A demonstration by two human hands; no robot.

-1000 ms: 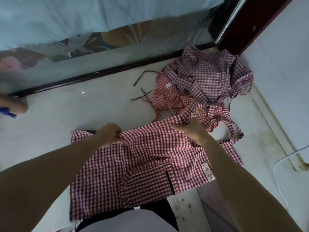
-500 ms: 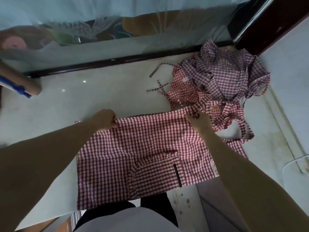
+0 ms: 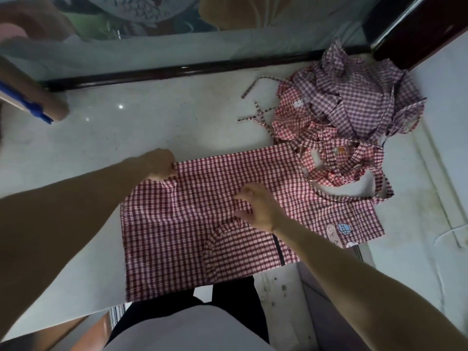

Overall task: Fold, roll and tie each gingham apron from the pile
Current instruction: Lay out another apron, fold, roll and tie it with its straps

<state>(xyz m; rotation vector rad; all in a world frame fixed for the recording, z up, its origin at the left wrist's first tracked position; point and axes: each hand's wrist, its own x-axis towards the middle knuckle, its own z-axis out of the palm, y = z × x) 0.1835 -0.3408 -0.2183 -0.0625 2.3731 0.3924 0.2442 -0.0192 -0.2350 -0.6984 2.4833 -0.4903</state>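
Your left hand [image 3: 158,163] pinches the far left corner of the red gingham apron [image 3: 177,224], fingers curled round the cloth edge. Your right hand [image 3: 258,209] lies on the middle of the same apron with its fingers spread and resting flat on the fabric, just above the curved pocket seam; it holds nothing.

The apron lies spread on the pale table [image 3: 152,122] between your two forearms, its near edge hanging over the table's edge toward your body. To the right of your right hand, the apron carries small printed patches [image 3: 340,230] near its right edge. A dark vertical strip [image 3: 279,252] shows on the cloth below your right wrist.

Beyond your right hand, up and to the right, the apron's straps [image 3: 354,163] loop loosely and run into the pile of gingham aprons [image 3: 349,102], red ones nearer you and purple-checked ones on top further away. Thin ties [image 3: 255,117] trail out of the pile to its left, crossing on the table.

Far to the left of your left hand, a tan cylinder with a blue part [image 3: 33,105] lies near the table's edge. A dark rail [image 3: 177,70] runs along the far side of the table beyond both hands.
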